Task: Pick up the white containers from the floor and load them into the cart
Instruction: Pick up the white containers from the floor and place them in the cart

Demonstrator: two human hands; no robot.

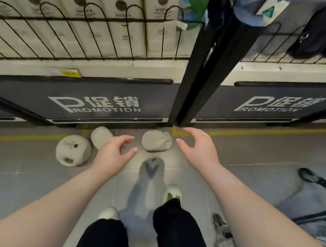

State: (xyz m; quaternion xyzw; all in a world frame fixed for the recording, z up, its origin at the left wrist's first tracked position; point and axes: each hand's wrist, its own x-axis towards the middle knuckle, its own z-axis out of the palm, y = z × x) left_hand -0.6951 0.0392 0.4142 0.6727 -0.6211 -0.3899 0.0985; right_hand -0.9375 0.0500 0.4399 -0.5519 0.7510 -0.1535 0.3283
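Three white containers lie on the grey tiled floor against the foot of a display shelf. One container [156, 142] lies in the middle, between my two hands. A second container [101, 136] is partly covered by my left hand [113, 154]. The third container [73, 150], with a round label and holes, lies furthest left. My left hand is open, fingers curled, holding nothing. My right hand [199, 146] is open too, spread just right of the middle container and apart from it. The cart [317, 208] shows at the right edge.
A dark shelf base [100, 101] printed PROMOTION runs across in front of me, with a black post [198, 77] rising from it. Above, a wire fence holds white boxes [88, 26]. My feet in pale shoes [172, 193] stand on the tiles. Yellow floor lines run by the shelf.
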